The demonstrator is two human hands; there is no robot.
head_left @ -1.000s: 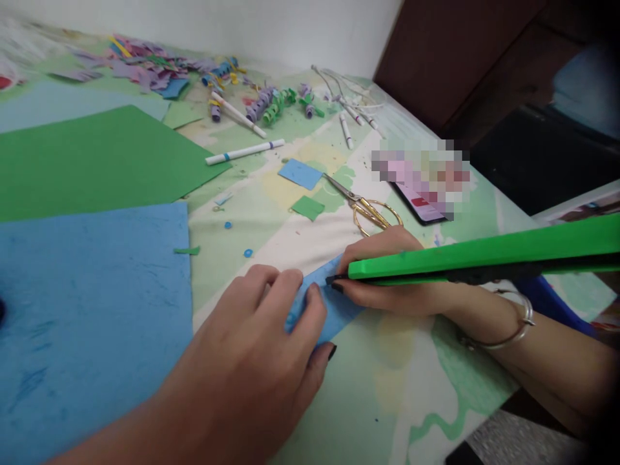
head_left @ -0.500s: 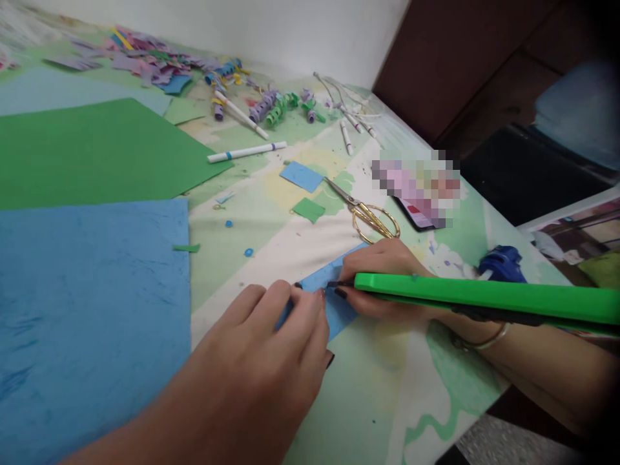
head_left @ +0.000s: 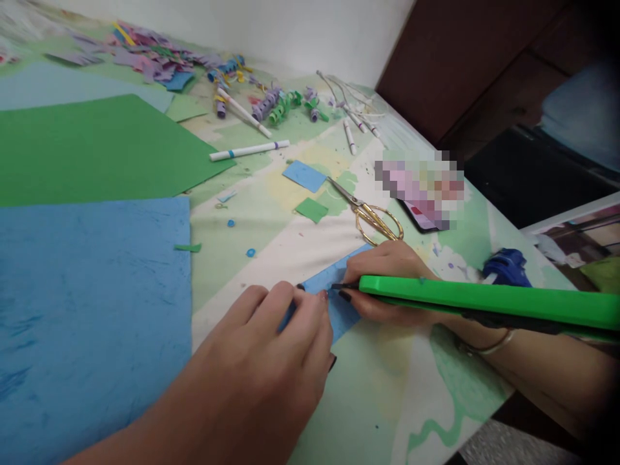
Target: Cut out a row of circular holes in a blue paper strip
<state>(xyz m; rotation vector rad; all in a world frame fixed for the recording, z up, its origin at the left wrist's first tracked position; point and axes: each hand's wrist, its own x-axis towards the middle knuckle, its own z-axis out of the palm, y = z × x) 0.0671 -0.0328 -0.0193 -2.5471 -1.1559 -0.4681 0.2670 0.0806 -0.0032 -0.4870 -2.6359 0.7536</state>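
Note:
A small blue foam piece (head_left: 345, 321) lies on the table, partly covered by both hands. My left hand (head_left: 278, 352) is curled over its left part, fingertips pressing it down. In a pen-like grip, my right hand (head_left: 390, 274) is shut on a green box cutter (head_left: 484, 297). The cutter's dark blade touches or nearly touches the foam beside my left fingertips; its handle runs back over my right wrist. Just beyond my right hand lie gold-handled scissors (head_left: 372, 216). A blue rectangle (head_left: 304, 175) and a green scrap (head_left: 312, 210) are close to their blades.
Large blue (head_left: 97, 303) and green (head_left: 111, 148) foam sheets cover the left side. White markers (head_left: 249, 150), curled foam pieces (head_left: 266, 104) and a heap of purple scraps (head_left: 155, 55) lie farther back. A phone (head_left: 421, 216) and a blue glue gun or similar tool (head_left: 506, 266) are at right.
The view has shifted slightly, so everything sits a little farther right. Both hands keep the same grip, and the blade is still at the blue foam piece.

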